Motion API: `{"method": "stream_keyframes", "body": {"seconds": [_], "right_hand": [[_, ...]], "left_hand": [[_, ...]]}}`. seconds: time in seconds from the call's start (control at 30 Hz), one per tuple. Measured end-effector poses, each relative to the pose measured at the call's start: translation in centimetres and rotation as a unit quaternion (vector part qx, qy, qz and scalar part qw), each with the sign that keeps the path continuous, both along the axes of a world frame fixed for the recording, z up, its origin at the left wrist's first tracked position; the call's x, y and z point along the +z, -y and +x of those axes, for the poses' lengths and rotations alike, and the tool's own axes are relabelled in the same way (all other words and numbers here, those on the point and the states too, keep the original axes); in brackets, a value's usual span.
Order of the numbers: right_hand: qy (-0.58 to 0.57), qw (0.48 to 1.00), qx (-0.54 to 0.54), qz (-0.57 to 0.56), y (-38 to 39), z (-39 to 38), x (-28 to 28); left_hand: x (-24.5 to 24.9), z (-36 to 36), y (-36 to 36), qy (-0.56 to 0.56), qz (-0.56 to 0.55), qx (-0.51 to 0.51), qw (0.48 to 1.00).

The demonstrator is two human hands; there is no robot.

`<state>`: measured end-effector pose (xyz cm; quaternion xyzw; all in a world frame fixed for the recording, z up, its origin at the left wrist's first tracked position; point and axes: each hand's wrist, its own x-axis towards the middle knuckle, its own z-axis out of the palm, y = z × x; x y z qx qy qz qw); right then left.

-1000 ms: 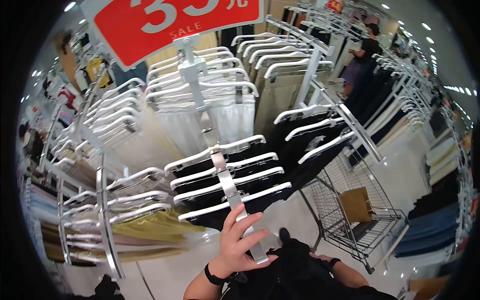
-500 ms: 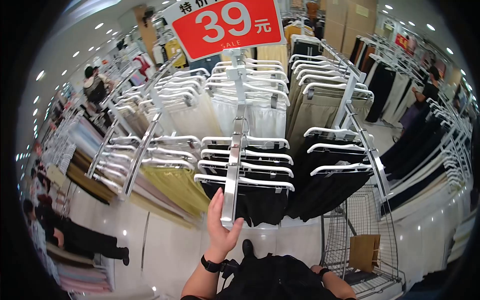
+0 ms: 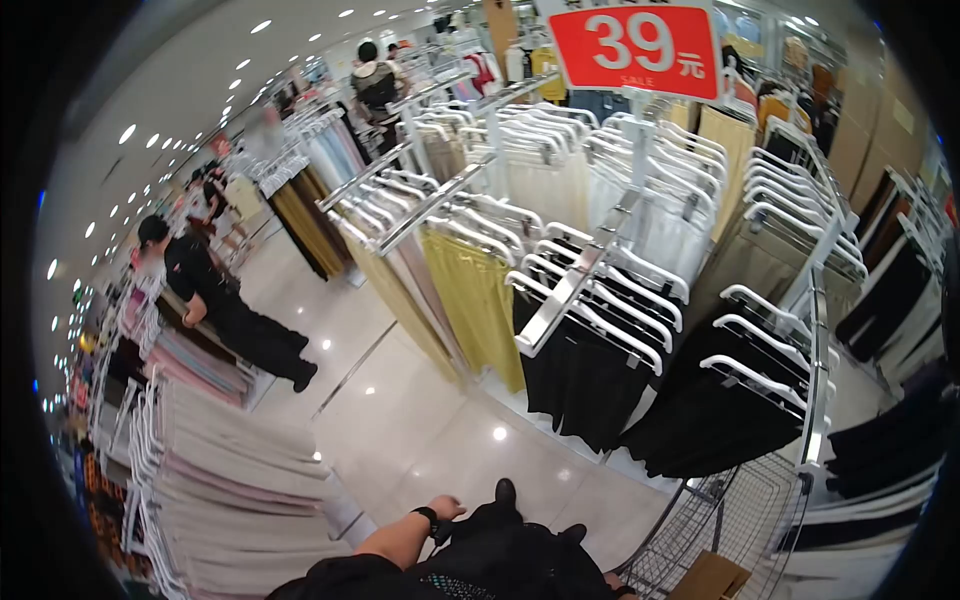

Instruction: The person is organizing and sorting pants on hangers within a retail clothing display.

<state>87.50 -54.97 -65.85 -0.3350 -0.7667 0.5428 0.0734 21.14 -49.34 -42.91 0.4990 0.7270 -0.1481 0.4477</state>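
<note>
My left hand (image 3: 447, 506), a dark band on its wrist, hangs low beside my left leg, apart from the clothes rack. Nothing shows in it, and its fingers are mostly hidden from above. At the bottom edge, only a bit of my right hand (image 3: 614, 582) shows near the wire shopping cart (image 3: 690, 520), its fingers out of sight. Ahead stands the rack with a metal rail (image 3: 575, 300), where black trousers (image 3: 580, 385) hang from white hangers (image 3: 610, 335). Olive-yellow trousers (image 3: 470, 290) hang to their left.
A red 39 sale sign (image 3: 635, 50) tops the rack. A brown paper bag (image 3: 710, 580) sits in the cart. To the left, a person in black (image 3: 225, 305) stands at another rack; pale trousers (image 3: 240, 470) hang nearer me. Another person (image 3: 378, 85) is farther back.
My left hand has left the end of the rail and dropped beside my leg. The view has turned left, so the rack and sign now appear farther right.
</note>
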Motion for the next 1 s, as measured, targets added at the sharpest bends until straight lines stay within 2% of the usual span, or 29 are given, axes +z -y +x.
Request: {"method": "stream_keyframes", "body": {"seconds": [0.03, 0.07, 0.17, 0.23, 0.33, 0.37, 0.4, 0.5, 0.53, 0.7, 0.77, 0.83, 0.9, 1.0], "right_hand": [[0.123, 0.992, 0.026, 0.021, -0.9, -0.9, 1.3], [0.198, 0.975, -0.045, -0.085, -1.8, -1.7, 2.4], [0.235, 0.965, -0.105, -0.047, -2.7, -3.1, 3.2], [0.143, 0.970, -0.094, 0.175, -0.9, -2.7, 2.0], [0.179, 0.978, -0.082, 0.068, -4.3, -4.1, 2.7], [0.189, 0.978, -0.071, 0.048, -5.7, -5.1, 2.7], [0.190, 0.979, -0.057, 0.042, -7.1, -6.4, 2.6], [0.191, 0.980, -0.037, 0.043, -11.8, -10.8, 3.2], [0.189, 0.980, -0.036, 0.045, -13.4, -12.4, 3.8], [0.184, 0.981, -0.034, 0.052, -19.4, -20.8, 7.3], [0.181, 0.982, -0.031, 0.055, -21.3, -24.3, 8.8], [0.176, 0.982, -0.029, 0.054, -23.2, -27.7, 10.2], [0.180, 0.982, -0.031, 0.054, -24.3, -30.2, 11.2], [0.199, 0.978, -0.028, 0.059, -25.2, -32.5, 11.5]], "left_hand": [[-1.2, -1.5, 1.5, -0.014, -0.079, -0.019, 0.997], [-0.7, -2.0, 2.6, -0.023, -0.102, 0.004, 0.995], [-2.0, -3.1, 3.2, -0.021, -0.121, 0.062, 0.991], [-3.3, -3.5, 2.6, -0.037, 0.019, 0.020, 0.999], [0.8, 0.3, -1.3, -0.015, 0.105, 0.074, 0.992], [3.2, 1.7, -2.5, 0.037, 0.119, 0.128, 0.984], [4.8, 3.2, -3.1, 0.066, 0.151, 0.139, 0.976], [5.4, 3.4, -5.3, 0.115, 0.206, 0.098, 0.967], [4.9, 2.8, -5.8, 0.125, 0.183, 0.110, 0.969], [-0.9, -4.9, -6.2, 0.087, 0.120, 0.101, 0.984], [-2.0, -8.7, -6.0, 0.055, 0.019, 0.139, 0.989], [-3.6, -12.5, -5.8, 0.068, 0.024, 0.145, 0.987], [-4.4, -15.7, -5.1, 0.038, 0.098, 0.156, 0.982], [-6.0, -19.5, -3.0, 0.042, 0.083, 0.175, 0.980]]}}
